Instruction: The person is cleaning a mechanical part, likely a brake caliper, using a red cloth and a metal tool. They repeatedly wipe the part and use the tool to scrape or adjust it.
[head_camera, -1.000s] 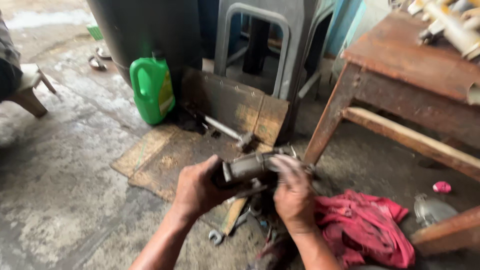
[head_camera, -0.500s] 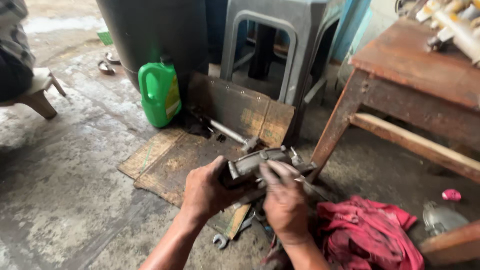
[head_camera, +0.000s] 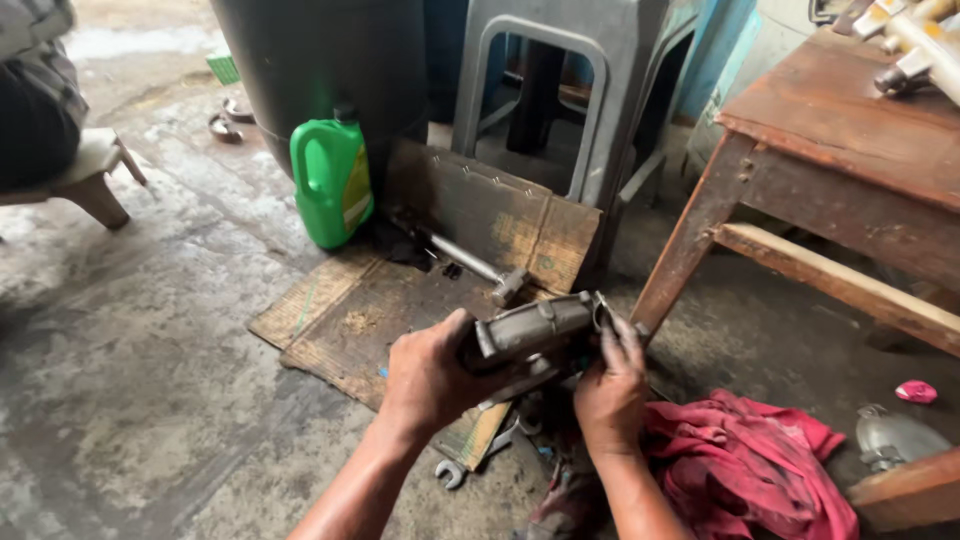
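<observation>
Both my hands hold a grimy grey metal machine part (head_camera: 532, 326) above a sheet of dirty cardboard (head_camera: 385, 310) on the floor. My left hand (head_camera: 432, 375) grips its near left end from below. My right hand (head_camera: 610, 385) is at its right end, fingers reaching up along the side. Beneath the part, a small spanner (head_camera: 470, 462) lies on the floor. A hammer (head_camera: 478, 268) rests on the cardboard just beyond.
A green plastic jug (head_camera: 331, 182) stands by a black barrel (head_camera: 330, 60). A grey plastic stool (head_camera: 560, 90) is behind the cardboard. A rusty wooden table (head_camera: 830, 150) stands right. A red rag (head_camera: 750, 460) lies right of my hands. A seated person (head_camera: 35, 90) is far left.
My right hand has slid off the top of the metal part to its right end. The part has turned slightly, and the view has shifted a little.
</observation>
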